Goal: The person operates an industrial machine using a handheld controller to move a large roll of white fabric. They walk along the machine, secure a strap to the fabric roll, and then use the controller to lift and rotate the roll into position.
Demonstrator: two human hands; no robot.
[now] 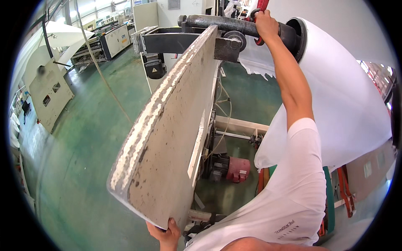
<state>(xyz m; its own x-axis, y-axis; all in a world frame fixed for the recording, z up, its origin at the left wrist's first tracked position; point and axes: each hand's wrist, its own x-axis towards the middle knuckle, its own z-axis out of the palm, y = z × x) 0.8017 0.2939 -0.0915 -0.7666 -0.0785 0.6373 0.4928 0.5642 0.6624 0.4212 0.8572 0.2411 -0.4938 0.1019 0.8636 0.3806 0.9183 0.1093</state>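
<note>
My right hand (266, 26) reaches up to the far end of a dark steel shaft (222, 23) and is closed on a red hook (263, 6). The hook's lower curve passes under the shaft. To the right, the shaft runs into the dark round core end of a large white roll (339, 96). My left hand (165, 235) is low in view, with its thumb on the face of a worn beige machine side plate (167, 167) and its other fingers behind the lower edge. The shaft rests across the plate's far end, beside a small steel roller (234, 39).
A red and black motor (238, 169) sits low inside the frame, beneath a beige crossbar (240, 124) and loose hoses. Green floor (83, 167) spreads to the left. Farther off stand a beige panel (48, 92) and a white machine (115, 42).
</note>
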